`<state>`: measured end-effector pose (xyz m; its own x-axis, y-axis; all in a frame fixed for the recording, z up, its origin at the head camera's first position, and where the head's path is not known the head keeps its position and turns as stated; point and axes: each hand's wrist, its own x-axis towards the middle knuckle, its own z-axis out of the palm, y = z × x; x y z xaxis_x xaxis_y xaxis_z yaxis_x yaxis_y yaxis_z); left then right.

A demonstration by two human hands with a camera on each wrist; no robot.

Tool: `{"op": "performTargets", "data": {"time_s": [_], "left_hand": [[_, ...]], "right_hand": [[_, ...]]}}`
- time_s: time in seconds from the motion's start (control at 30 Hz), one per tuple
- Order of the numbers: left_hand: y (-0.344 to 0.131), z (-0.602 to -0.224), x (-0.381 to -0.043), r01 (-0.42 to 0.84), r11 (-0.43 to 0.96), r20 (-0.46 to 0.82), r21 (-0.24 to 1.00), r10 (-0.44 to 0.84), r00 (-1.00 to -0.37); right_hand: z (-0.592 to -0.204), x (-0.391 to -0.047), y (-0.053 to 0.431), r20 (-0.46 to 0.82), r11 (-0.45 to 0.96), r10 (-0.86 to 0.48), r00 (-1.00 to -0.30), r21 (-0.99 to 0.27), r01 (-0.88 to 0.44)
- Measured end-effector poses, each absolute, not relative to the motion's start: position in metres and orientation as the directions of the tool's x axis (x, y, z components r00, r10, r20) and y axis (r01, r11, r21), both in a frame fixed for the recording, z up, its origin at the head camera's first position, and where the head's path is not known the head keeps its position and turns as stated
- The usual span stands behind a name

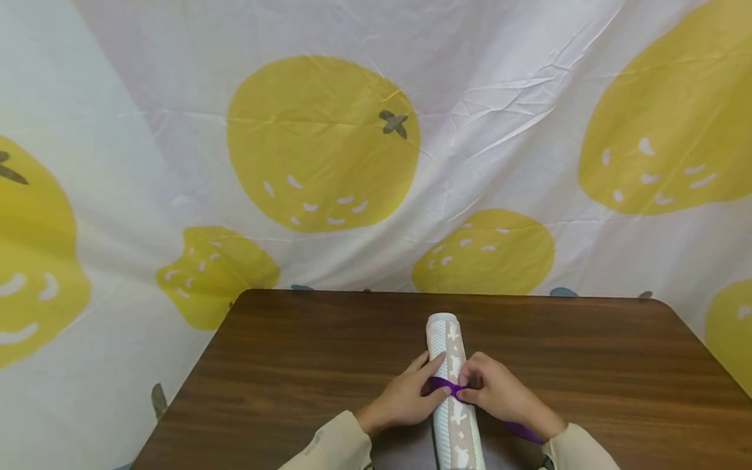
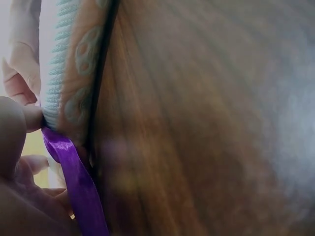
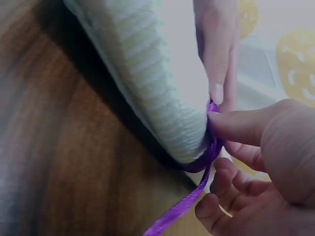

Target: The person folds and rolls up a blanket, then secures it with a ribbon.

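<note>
Nearest, the right hand [image 1: 502, 390] pinches the purple ribbon [image 3: 177, 210] between almost closed fingers, probably to keep it taut. The left hand [image 1: 408, 397], fingers part-spread over the patterned roll [image 1: 457, 424], bends its thumb onto the ribbon's crossing, perhaps against slipping. The roll lies lengthwise between the 2 hands on the desk [image 1: 617, 365], apparently steadied by them; beyond hangs a fruit-printed sheet [image 1: 499, 98].

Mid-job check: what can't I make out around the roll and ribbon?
Purple ribbon: crossing small, partly covered by left hand and right hand in head view; any knot unclear.
Patterned roll: near end cut by head view's bottom edge; underside hidden by its own body.
Ribbon tail: cut by left wrist view's bottom edge.
</note>
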<state>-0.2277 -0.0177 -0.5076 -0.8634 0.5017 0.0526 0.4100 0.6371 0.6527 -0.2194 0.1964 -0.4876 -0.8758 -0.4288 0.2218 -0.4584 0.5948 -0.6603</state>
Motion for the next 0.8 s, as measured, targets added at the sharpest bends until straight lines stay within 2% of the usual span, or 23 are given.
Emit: {"op": "performTargets", "data": {"time_s": [0.2,0.4,0.5,0.7,0.8], "left_hand": [[-0.019,-0.507,-0.229,0.417,0.600,0.065,0.683,0.518,-0.853],[-0.020,-0.509,-0.231,0.422,0.581,0.068,0.696,0.532,-0.844],[-0.021,-0.509,-0.231,0.425,0.582,0.067,0.693,0.535,-0.842],[-0.021,-0.505,-0.230,0.413,0.589,0.049,0.695,0.533,-0.844],[-0.022,-0.503,-0.229,0.403,0.588,0.042,0.701,0.531,-0.847]], "right_hand": [[-0.484,-0.225,0.196,0.182,0.574,-0.446,-0.877,-0.693,-0.435],[-0.480,-0.230,0.197,0.044,0.389,-0.471,-0.881,-0.886,-0.252],[-0.478,-0.234,0.198,0.002,0.340,-0.489,-0.872,-0.920,-0.192],[-0.473,-0.241,0.202,0.042,0.453,-0.517,-0.855,-0.834,-0.315],[-0.472,-0.242,0.205,0.046,0.460,-0.552,-0.832,-0.816,-0.350]]}}
